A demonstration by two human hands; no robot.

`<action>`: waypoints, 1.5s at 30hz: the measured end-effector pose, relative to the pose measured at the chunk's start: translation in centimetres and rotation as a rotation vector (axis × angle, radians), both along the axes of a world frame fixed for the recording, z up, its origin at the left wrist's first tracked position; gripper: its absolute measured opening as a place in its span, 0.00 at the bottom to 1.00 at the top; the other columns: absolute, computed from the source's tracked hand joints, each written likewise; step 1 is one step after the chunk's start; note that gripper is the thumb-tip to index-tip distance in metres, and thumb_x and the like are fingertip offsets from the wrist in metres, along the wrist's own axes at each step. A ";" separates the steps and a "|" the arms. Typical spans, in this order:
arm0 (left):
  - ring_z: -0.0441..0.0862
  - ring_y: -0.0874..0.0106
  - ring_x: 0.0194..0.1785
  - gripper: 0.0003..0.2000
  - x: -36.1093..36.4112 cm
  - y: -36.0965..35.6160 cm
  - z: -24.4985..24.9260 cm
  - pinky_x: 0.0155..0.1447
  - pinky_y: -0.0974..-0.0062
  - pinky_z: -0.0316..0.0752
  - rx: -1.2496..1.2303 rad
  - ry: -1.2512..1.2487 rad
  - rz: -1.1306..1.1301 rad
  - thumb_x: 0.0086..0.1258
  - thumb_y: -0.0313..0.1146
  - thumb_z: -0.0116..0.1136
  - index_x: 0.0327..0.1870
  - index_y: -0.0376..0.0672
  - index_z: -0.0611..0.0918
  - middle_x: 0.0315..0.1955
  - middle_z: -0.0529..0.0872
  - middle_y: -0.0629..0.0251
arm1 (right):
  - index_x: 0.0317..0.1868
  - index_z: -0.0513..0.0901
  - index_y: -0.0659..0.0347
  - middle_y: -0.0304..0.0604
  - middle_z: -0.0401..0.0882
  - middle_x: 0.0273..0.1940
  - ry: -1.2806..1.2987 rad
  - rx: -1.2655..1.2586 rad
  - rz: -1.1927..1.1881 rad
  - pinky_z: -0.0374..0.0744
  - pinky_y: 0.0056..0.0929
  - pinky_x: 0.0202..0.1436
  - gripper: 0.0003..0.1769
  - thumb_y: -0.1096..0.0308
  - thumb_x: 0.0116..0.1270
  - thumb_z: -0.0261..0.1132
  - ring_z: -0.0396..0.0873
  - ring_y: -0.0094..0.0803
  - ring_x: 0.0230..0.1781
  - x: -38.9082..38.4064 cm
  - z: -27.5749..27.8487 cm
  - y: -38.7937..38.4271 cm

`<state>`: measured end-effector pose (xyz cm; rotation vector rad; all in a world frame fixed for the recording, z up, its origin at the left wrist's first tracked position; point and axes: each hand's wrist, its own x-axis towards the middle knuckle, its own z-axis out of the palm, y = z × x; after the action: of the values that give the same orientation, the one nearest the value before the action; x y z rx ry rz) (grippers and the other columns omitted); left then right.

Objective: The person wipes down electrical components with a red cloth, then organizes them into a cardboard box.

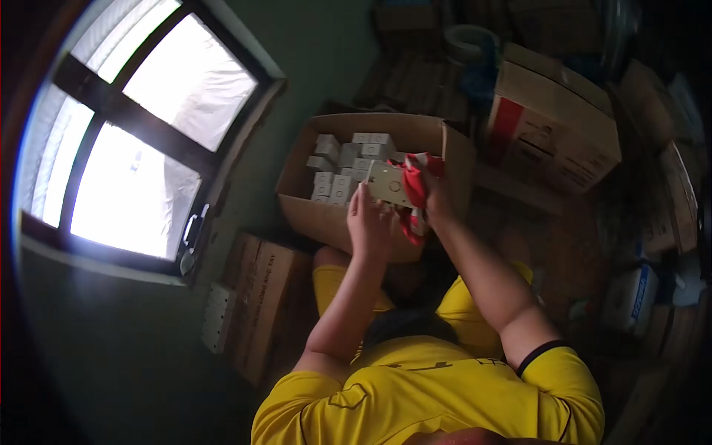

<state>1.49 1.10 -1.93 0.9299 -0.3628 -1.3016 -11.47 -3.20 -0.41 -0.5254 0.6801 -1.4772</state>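
Note:
Between my two hands is a flat, pale rectangular box (387, 182) with a round mark on its face, held over an open cardboard carton. My left hand (366, 222) grips its near left end. On the right end, my right hand (434, 199) is closed around a red and white cloth (415, 182) that lies against the box. Part of the cloth hangs below that hand. Inside the carton (319, 216), several small white boxes (334, 185) stand in stacks, many with a ring mark. The fingertips of my right hand are partly hidden by the cloth.
Behind and right stands a large cardboard box (556, 126) with a red panel. Another carton (256, 304) leans by the wall under the window (148, 111). A blue and white package (639, 297) and more boxes (671, 193) line the right side.

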 end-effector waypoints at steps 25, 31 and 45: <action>0.80 0.82 0.38 0.25 -0.1 1.3 3.1 0.40 0.79 0.76 -0.242 -0.925 -0.519 0.76 0.36 0.60 0.69 0.32 0.72 0.39 0.85 0.62 | 0.60 0.72 0.55 0.34 0.76 0.48 -0.079 -0.162 -0.084 0.76 0.25 0.54 0.19 0.57 0.75 0.62 0.76 0.22 0.48 -1.0 -2.0 -0.7; 0.81 0.80 0.47 0.24 0.5 1.2 3.6 0.52 0.80 0.76 -0.363 -0.745 -0.056 0.76 0.31 0.59 0.70 0.31 0.71 0.46 0.86 0.61 | 0.77 0.56 0.60 0.45 0.59 0.74 0.110 -0.272 0.000 0.63 0.32 0.75 0.35 0.64 0.76 0.60 0.61 0.33 0.74 2.4 -3.4 3.1; 0.81 0.69 0.56 0.34 4.3 1.0 5.0 0.61 0.75 0.73 -0.361 -1.139 -0.491 0.79 0.37 0.53 0.79 0.37 0.51 0.54 0.84 0.49 | 0.71 0.69 0.60 0.46 0.73 0.67 0.387 -0.321 0.357 0.68 0.33 0.72 0.32 0.71 0.69 0.69 0.70 0.32 0.69 0.4 -0.2 3.8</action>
<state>5.83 2.07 3.12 1.2356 -1.7329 -0.9432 -11.09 0.57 -0.63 -1.1412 0.6087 -1.1582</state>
